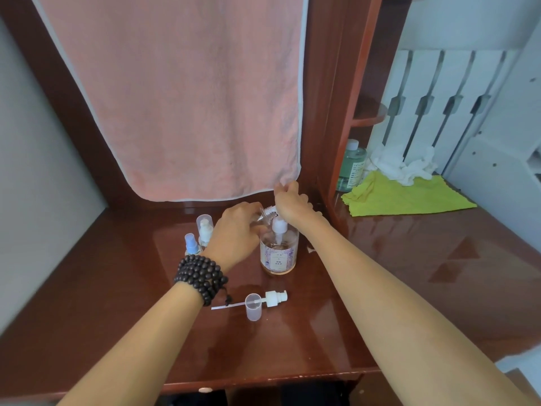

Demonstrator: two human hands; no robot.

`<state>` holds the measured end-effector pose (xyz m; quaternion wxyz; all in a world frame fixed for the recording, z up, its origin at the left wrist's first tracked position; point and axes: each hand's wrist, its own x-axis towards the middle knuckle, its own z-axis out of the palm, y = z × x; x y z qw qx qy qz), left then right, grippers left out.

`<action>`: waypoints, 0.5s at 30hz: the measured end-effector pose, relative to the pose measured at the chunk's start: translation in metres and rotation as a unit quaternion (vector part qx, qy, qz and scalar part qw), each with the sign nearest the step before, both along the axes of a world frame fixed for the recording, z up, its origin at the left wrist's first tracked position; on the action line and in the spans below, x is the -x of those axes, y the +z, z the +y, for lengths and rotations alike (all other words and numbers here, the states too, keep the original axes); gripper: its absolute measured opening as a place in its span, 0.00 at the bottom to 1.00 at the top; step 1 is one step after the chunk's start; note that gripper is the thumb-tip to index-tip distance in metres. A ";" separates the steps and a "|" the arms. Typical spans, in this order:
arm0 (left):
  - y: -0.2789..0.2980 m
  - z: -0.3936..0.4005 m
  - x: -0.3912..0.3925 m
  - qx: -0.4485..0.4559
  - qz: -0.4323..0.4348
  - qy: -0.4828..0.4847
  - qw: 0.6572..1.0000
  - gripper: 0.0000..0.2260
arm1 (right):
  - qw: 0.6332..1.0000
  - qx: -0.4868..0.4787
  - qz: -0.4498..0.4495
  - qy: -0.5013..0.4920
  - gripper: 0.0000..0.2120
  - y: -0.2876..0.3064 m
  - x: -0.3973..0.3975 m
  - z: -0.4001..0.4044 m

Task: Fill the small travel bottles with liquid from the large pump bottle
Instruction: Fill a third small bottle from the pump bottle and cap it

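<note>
The large clear pump bottle (pixel 279 253) with a flowery label stands mid-desk, holding pinkish liquid, its white pump head up. My left hand (pixel 238 232), bead bracelet at the wrist, grips a small clear travel bottle (pixel 265 215) tilted with its threaded neck toward the pump nozzle. My right hand (pixel 289 202) hovers over the pump head, its heel near the top and the fingers loosely curled; whether it presses down is unclear. Two other travel bottles stand left of my left hand: a blue-topped spray one (pixel 191 244) and a capped one (pixel 205 227).
A removed white pump top with its tube (pixel 273 298) and a clear cap (pixel 253 306) lie on the desk (pixel 117 317) nearer me. A pink towel (pixel 181 98) hangs behind. To the right lie a yellow cloth (pixel 409 197), white tissues (pixel 401 165) and a green bottle (pixel 351 165).
</note>
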<state>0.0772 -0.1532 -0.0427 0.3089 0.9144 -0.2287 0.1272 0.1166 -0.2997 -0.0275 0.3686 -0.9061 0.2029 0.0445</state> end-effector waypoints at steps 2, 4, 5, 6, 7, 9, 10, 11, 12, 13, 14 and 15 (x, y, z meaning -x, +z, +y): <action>-0.004 -0.001 -0.001 0.000 -0.003 0.002 1.000 0.08 | 1.000 0.005 0.006 -0.007 0.24 -0.005 -0.001 0.000; -0.010 -0.002 -0.001 -0.009 0.000 0.003 1.000 0.08 | 1.000 0.012 0.011 -0.013 0.21 -0.014 -0.002 0.000; -0.013 -0.003 0.000 -0.012 0.005 0.005 1.000 0.08 | 1.000 0.014 0.014 -0.015 0.20 -0.017 -0.001 0.000; -0.016 -0.003 0.001 -0.011 0.009 0.009 1.000 0.08 | 1.000 0.016 0.015 -0.015 0.20 -0.020 -0.001 0.001; -0.017 -0.003 0.002 -0.009 0.012 0.011 1.000 0.08 | 1.000 0.020 0.013 -0.014 0.21 -0.021 -0.001 0.002; -0.015 -0.003 0.002 -0.003 0.011 0.011 1.000 0.08 | 0.999 0.031 0.006 -0.011 0.21 -0.018 -0.001 0.001; -0.012 -0.002 0.002 0.003 0.011 0.008 1.000 0.08 | 0.999 0.036 -0.001 -0.009 0.22 -0.014 0.001 0.000; -0.009 -0.002 0.001 0.009 0.010 0.004 1.000 0.08 | 0.999 0.039 -0.010 -0.006 0.22 -0.009 0.001 -0.002; -0.006 -0.001 0.001 0.014 0.007 0.001 1.000 0.07 | 0.999 0.039 -0.020 0.000 0.22 -0.004 0.001 -0.004; -0.004 0.000 0.000 0.013 0.006 0.001 1.000 0.07 | 0.999 0.036 -0.026 0.006 0.22 -0.001 0.001 -0.004; -0.004 0.000 0.000 0.013 0.004 0.002 1.000 0.07 | 0.999 0.030 -0.029 0.010 0.22 0.000 0.000 -0.004; -0.005 0.000 0.000 0.014 0.007 0.005 1.000 0.08 | 0.999 0.024 -0.029 0.009 0.21 -0.002 0.001 -0.003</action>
